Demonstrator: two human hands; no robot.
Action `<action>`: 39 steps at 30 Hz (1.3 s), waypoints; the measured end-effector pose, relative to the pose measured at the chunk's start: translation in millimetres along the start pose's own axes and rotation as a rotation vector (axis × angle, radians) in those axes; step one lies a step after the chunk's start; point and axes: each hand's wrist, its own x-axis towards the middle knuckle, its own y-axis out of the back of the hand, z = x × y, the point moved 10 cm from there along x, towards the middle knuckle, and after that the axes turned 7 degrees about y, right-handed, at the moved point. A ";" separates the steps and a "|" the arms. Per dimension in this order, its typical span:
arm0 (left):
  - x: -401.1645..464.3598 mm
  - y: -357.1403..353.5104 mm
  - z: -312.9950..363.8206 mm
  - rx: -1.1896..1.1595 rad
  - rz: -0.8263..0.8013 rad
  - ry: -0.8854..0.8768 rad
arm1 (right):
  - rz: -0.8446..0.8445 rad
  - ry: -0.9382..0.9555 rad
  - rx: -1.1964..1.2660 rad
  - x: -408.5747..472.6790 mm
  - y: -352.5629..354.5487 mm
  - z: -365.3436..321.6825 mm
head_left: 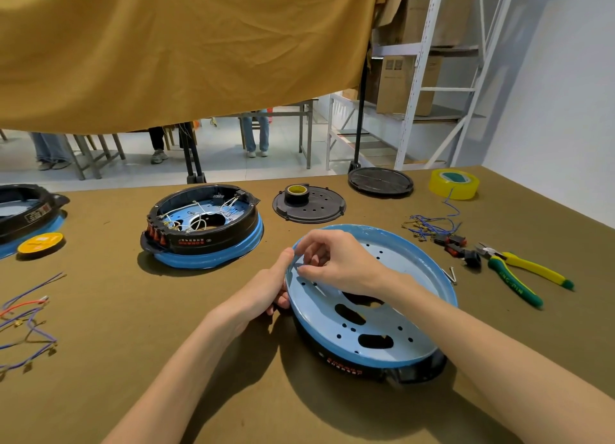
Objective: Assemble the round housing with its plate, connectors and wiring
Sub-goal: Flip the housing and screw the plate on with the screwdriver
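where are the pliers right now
In the head view the pliers lie on the table's right side, just right of the red-and-black switches and below the yellow tape roll.

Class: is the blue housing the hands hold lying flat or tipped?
Tipped: the blue housing has its far rim raised, left hand gripping its edge.

A small assembly workshop is shown. A brown-covered bench (pixel 139 327) is laid with part-built housings (pixel 203 224), loose wires (pixel 429 225), pliers (pixel 519 270) and tape rolls (pixel 454 184). Metal shelving (pixel 429 60) stacked with cardboard boxes (pixel 406 84) is seen behind, and further steel-legged tables (pixel 303 130) with standing people are seen below a hung cloth (pixel 186 50).
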 end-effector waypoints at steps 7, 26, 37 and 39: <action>-2.4 1.4 0.3 -0.007 0.016 0.004 | 0.008 0.004 -0.069 -0.4 0.4 -3.0; -15.2 2.1 7.6 -0.018 0.054 -0.002 | -0.012 0.013 -0.117 -0.4 1.3 -6.0; -15.7 1.4 3.2 -0.118 0.101 0.020 | 0.007 0.026 -0.121 0.1 4.2 -8.7; -15.4 1.9 2.8 -0.110 0.100 0.016 | -0.005 0.032 -0.091 -0.1 3.8 -9.2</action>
